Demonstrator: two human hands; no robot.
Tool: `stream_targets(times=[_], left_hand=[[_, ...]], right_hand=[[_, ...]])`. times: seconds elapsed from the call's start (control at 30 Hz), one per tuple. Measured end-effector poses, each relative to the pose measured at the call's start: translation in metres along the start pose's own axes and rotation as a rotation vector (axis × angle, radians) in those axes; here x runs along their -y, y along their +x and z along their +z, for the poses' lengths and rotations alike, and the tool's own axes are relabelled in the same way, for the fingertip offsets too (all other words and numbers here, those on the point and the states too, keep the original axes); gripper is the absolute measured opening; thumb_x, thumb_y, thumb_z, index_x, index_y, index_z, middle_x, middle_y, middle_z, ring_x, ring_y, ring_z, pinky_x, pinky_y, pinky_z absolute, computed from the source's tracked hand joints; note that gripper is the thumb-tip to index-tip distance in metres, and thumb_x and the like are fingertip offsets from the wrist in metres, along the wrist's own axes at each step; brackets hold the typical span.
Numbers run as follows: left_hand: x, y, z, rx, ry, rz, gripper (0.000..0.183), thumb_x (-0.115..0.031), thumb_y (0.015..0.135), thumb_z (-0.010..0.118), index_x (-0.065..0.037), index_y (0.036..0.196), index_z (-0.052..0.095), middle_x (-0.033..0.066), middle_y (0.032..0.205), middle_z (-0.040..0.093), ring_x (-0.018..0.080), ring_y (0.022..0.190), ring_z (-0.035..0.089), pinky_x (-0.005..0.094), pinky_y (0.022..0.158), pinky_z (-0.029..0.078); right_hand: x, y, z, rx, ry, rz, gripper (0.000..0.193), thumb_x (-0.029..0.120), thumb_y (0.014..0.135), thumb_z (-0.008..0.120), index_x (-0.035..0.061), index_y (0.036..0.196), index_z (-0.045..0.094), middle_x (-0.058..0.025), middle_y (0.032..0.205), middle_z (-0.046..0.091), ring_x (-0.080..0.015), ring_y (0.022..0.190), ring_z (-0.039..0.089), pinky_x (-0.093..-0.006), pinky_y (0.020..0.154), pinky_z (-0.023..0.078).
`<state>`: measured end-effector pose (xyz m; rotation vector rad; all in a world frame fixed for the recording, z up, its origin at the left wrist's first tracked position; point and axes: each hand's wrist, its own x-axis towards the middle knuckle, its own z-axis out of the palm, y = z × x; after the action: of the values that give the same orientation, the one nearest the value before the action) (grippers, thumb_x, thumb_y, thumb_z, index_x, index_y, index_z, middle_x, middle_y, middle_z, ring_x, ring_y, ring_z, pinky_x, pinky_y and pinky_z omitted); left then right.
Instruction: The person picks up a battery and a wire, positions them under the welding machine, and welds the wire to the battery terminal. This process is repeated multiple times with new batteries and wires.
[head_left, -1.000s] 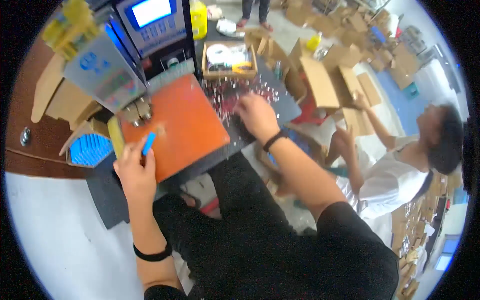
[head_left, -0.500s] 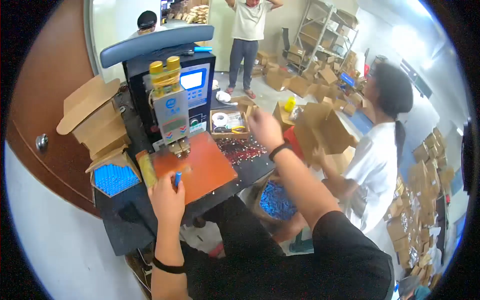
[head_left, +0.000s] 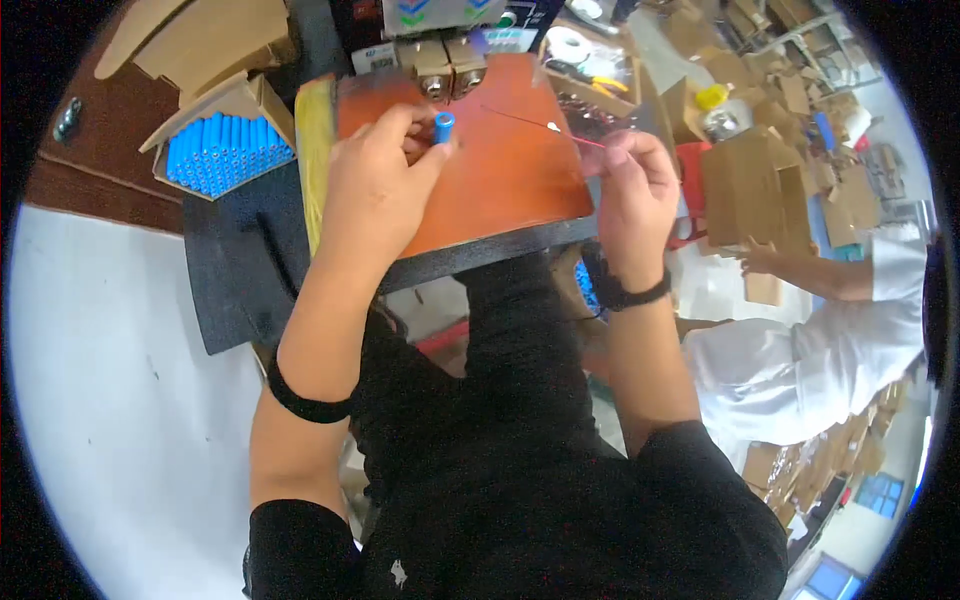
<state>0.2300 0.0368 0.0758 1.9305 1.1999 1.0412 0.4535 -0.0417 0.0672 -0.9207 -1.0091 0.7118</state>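
Observation:
My left hand (head_left: 380,190) is closed round a blue cylindrical battery cell (head_left: 444,130), its round end tilted up toward me. It hovers over the orange mat (head_left: 510,190), just short of the two metal electrode heads (head_left: 450,80) of a bench machine. At the mat's right edge, my right hand (head_left: 640,195) pinches a thin red wire lead (head_left: 588,142) between thumb and fingers. The lead stretches left above the mat, with a small white piece (head_left: 553,127) partway along and a thin dark end near the electrodes. Cell and lead are apart.
A cardboard box of blue cells (head_left: 225,150) stands left on the black table (head_left: 240,240). Behind the mat's right side sits a tray (head_left: 625,100) with tape and yellow-handled pliers. At right, a co-worker in a white shirt (head_left: 800,370) handles a cardboard box (head_left: 750,190).
My right hand has come back from the scattered leads beyond the mat, now with a wire lead. My left hand still holds the cell, nearer the electrodes. The view has tilted down.

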Motion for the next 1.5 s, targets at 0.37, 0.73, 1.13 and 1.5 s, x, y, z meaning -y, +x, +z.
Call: stream_targets(times=[0.37,0.73,1.13,1.5], left_hand=[[-0.013,-0.003,0.005,0.007,0.065,-0.133,0.028,-0.012,0.082,0.073,0.0,0.105,0.063,0.0065,0.09,0.068,0.0121,0.08,0.06,0.0273,0.076,0.047],[-0.018,-0.005,0.005,-0.006,0.027,-0.19,0.029,-0.012,0.08,0.075,0.0,0.104,0.064,0.0057,0.09,0.068,0.012,0.08,0.06,0.0265,0.076,0.047],[-0.01,-0.002,0.003,-0.012,0.01,-0.149,0.03,-0.014,0.081,0.075,0.0,0.106,0.064,0.0068,0.091,0.069,0.0123,0.082,0.061,0.027,0.078,0.047],[-0.017,-0.005,0.003,0.058,0.072,-0.178,0.025,-0.016,0.08,0.073,0.002,0.094,0.063,0.0143,0.083,0.061,0.0248,0.077,0.059,0.0354,0.069,0.046]], right_hand=[[-0.024,-0.006,0.0,0.098,-0.248,-0.312,0.012,-0.002,0.081,0.065,-0.0009,0.089,0.056,-0.0103,0.086,0.06,-0.0197,0.079,0.057,-0.0293,0.074,0.047],[-0.027,-0.01,-0.003,0.215,-0.355,-0.428,0.014,0.005,0.087,0.062,-0.0004,0.091,0.05,-0.0147,0.085,0.053,-0.0252,0.073,0.054,-0.0402,0.066,0.05],[-0.036,-0.005,0.0,0.172,-0.316,-0.505,0.017,0.002,0.078,0.07,-0.001,0.089,0.056,-0.0138,0.082,0.06,-0.0234,0.071,0.06,-0.0319,0.065,0.05],[-0.004,-0.011,-0.003,0.208,-0.638,-0.333,0.012,0.009,0.076,0.071,0.0092,0.081,0.06,-0.0084,0.081,0.061,-0.0265,0.075,0.061,-0.0356,0.068,0.049]])
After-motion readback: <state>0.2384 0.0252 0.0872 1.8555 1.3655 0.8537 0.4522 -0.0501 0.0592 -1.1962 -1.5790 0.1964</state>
